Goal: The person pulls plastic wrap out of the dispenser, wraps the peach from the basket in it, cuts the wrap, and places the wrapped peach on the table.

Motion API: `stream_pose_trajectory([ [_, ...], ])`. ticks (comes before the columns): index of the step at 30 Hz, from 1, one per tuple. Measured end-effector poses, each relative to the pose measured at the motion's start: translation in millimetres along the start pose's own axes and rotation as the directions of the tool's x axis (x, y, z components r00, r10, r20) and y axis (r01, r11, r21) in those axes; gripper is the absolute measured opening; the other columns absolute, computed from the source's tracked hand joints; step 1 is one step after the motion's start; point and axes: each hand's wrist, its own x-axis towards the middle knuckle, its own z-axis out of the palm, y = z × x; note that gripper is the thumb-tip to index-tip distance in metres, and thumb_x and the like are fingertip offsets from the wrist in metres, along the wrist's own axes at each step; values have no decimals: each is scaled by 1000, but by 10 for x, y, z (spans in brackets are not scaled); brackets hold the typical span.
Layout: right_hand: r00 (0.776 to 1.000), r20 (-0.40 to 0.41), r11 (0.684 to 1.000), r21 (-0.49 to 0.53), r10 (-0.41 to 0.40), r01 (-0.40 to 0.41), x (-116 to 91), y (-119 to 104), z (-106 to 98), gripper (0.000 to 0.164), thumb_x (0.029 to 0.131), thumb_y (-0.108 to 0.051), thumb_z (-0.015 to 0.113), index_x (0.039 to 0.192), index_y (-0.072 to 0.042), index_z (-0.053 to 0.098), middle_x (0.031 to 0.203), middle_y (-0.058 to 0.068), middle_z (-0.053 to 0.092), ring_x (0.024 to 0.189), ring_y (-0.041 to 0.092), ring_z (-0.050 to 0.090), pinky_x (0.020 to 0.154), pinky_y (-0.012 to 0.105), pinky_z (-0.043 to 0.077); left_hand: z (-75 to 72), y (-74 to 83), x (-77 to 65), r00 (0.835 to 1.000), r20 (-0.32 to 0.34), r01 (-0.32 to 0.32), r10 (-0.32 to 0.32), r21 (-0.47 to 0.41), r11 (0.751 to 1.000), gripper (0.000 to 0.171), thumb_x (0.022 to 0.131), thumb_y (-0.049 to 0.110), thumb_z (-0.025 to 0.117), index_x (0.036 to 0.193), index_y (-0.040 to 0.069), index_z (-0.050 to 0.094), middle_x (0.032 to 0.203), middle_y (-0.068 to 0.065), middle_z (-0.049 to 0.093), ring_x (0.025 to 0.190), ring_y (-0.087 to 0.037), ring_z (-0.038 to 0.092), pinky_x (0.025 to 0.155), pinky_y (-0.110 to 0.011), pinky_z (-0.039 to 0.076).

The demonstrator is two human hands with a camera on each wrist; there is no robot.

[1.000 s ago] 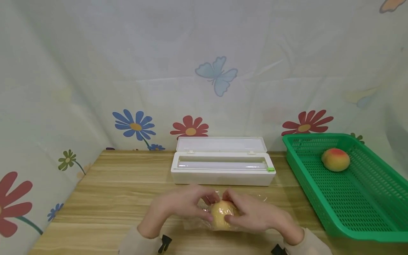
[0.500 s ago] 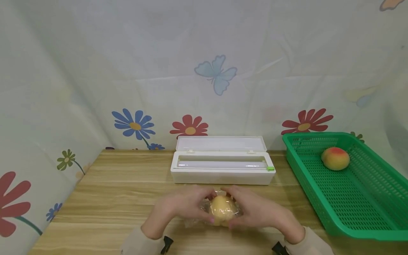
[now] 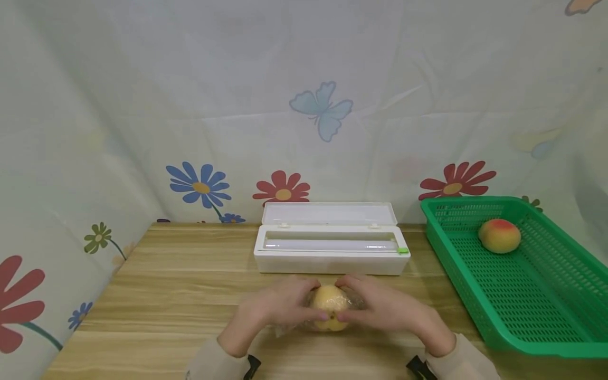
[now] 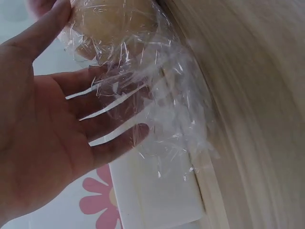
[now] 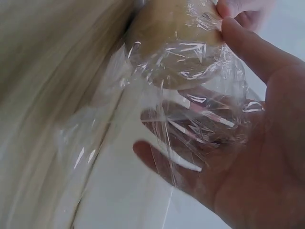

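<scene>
While my hands close in tighter than a moment ago, the wooden table (image 3: 180,285) bears the green basket (image 3: 546,327) with a second fruit (image 3: 500,236), then the open film dispenser (image 3: 331,254). My left hand (image 3: 277,309) and right hand (image 3: 382,311) cup the yellow fruit (image 3: 329,302) at the table's near edge, thumbs pinching cling film (image 4: 157,109) smoother round it; loose film trails left.

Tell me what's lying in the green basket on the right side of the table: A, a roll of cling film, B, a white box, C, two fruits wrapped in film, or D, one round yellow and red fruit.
D: the head view shows a single round yellow-and-red fruit lying in the far part of the green basket, with nothing else in it; the white cling film dispenser stands on the table outside the basket.
</scene>
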Motion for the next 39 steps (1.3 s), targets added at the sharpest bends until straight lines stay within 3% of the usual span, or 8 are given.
stream_pose_trajectory([
  [4,999,-53,993,-119,-7,1,-7,-26,-22,70,83,-57,66,132,-10,55,138,9,48,127,24,42,102,51,34,27,-44,18,1000,-15,-20,21,67,998,61,86,63,57,117,11,63,106,4,56,91,-7,51,82,-26,46],
  [8,986,-145,961,-275,-80,37,-18,-152,-47,75,73,-50,80,132,-11,56,138,8,48,128,25,41,103,49,33,47,-85,40,998,-25,-58,59,35,998,52,88,61,56,107,14,64,93,6,57,82,-7,51,73,-25,44],
  [10,974,-183,937,-342,-134,65,-25,-240,-41,71,69,-44,84,126,-9,60,132,7,53,123,23,46,100,44,39,55,-102,46,998,-29,-58,57,-30,998,49,88,58,58,112,16,60,91,8,56,79,-6,51,71,-23,44],
  [14,969,-163,893,-440,-186,98,-29,-388,14,64,69,-37,86,120,-7,63,125,5,58,116,22,52,95,39,45,58,-131,49,1000,-8,6,-8,-177,984,52,89,54,60,124,18,49,94,8,59,79,-4,56,71,-22,47],
  [18,981,-105,873,-477,-165,96,2,-413,74,80,68,-36,87,135,-6,53,133,7,54,121,25,50,101,42,40,49,-153,38,999,7,49,-49,-216,975,50,89,58,57,119,19,48,93,8,59,78,-5,57,70,-24,49],
  [26,991,-82,921,-383,-108,68,47,-262,185,103,64,-30,90,148,-12,33,143,3,43,128,23,42,104,43,36,52,-181,45,1000,-2,6,-6,-188,982,41,97,51,48,120,17,51,97,7,62,83,-4,58,76,-24,49],
  [32,995,-80,941,-339,-50,20,72,-203,248,99,64,-31,89,144,-7,36,138,7,46,124,24,46,99,42,42,56,-181,58,1000,4,1,0,-180,984,41,101,47,40,124,15,51,102,6,62,87,-4,58,79,-25,49],
  [39,995,-93,957,-291,-22,-6,77,-185,288,99,66,-35,88,143,-4,34,135,9,49,117,24,52,94,43,46,72,-186,75,1000,4,-16,17,-158,987,38,103,45,37,118,16,54,96,9,58,83,-6,56,79,-25,48],
])
